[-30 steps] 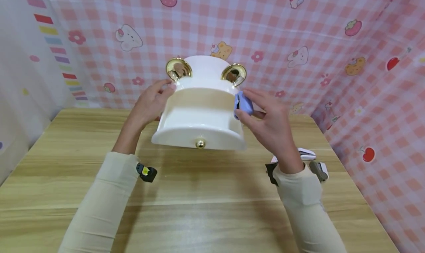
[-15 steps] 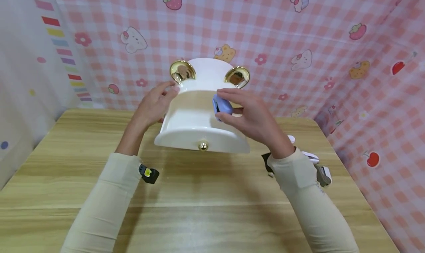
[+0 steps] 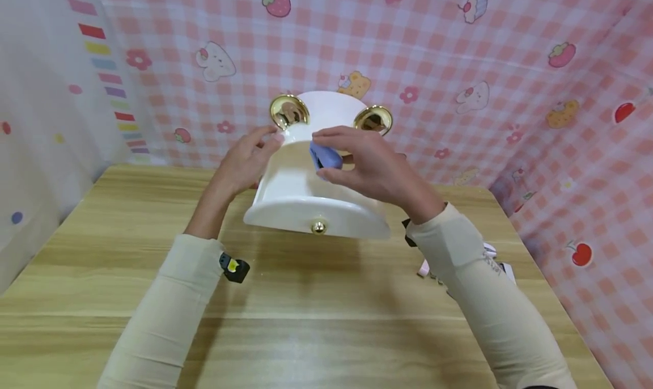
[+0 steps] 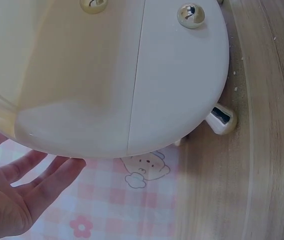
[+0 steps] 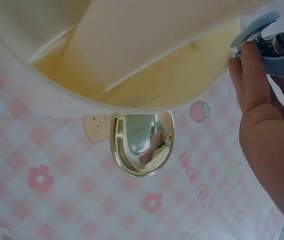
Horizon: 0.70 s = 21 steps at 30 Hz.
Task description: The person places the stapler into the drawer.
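A white storage box [image 3: 285, 210] with two round gold ears and a gold knob stands at the back of the table. My right hand [image 3: 377, 165] pinches a small blue stapler [image 3: 326, 156] between thumb and fingers, in front of the box's open upper compartment. In the right wrist view the stapler [image 5: 279, 65] gapes, with metal showing inside, at the box's rim. My left hand [image 3: 247, 162] rests on the box's upper left side. The left wrist view has its fingers [image 4: 56, 182] extended along the curved white side, holding nothing.
Partly hidden by the right forearm, a few small things lie on the wooden table [image 3: 306, 332], among them a white-and-lilac one [image 3: 490, 250] and a pink one [image 3: 423, 269]. A pink checked cloth [image 3: 428, 49] hangs close behind the box.
My right hand has carried the blue stapler leftward, from the box's right edge to before its open compartment. The left hand stays at the box's left side.
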{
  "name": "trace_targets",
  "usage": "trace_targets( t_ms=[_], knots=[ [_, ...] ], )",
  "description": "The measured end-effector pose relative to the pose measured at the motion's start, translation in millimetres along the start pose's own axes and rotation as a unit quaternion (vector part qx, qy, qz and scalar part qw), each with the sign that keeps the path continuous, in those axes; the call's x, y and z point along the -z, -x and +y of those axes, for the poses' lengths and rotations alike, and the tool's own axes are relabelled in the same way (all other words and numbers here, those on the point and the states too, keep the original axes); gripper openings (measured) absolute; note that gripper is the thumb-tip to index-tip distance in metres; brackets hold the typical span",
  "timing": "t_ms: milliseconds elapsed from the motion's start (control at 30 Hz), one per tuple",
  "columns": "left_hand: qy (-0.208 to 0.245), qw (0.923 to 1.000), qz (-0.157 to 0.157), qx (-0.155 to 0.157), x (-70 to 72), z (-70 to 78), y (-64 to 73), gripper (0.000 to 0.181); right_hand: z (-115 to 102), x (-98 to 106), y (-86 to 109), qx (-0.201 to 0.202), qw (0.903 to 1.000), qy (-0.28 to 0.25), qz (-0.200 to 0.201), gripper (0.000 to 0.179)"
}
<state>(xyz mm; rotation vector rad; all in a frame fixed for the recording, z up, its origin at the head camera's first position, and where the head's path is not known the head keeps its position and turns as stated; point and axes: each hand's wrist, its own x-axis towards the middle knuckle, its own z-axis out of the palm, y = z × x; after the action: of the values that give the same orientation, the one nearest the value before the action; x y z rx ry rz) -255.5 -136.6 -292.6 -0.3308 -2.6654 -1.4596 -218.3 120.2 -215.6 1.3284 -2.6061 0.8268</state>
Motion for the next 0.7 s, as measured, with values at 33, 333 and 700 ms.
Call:
trace_targets(
  t_ms=[33,333,700],
  knots=[
    [-0.001,1.0,-0.001,0.001,-0.6,0.3,0.1,0.067,-0.2,-0.4,-1.4,0.009,0.9999,0.007,-0.008,0.048],
    [0.007,0.9999,-0.011,0.007,-2.7,4.4,0.9,0.071,-0.7,-8.3,-20.1,0.092,0.991,0.052,-0.082,0.043],
    [0.012,0.9998,-0.013,0.0,-14.1,5.5,-0.8,0.066,15.7,-20.7,-29.8,0.069,0.9804,0.106,-0.151,0.043]
  ],
)
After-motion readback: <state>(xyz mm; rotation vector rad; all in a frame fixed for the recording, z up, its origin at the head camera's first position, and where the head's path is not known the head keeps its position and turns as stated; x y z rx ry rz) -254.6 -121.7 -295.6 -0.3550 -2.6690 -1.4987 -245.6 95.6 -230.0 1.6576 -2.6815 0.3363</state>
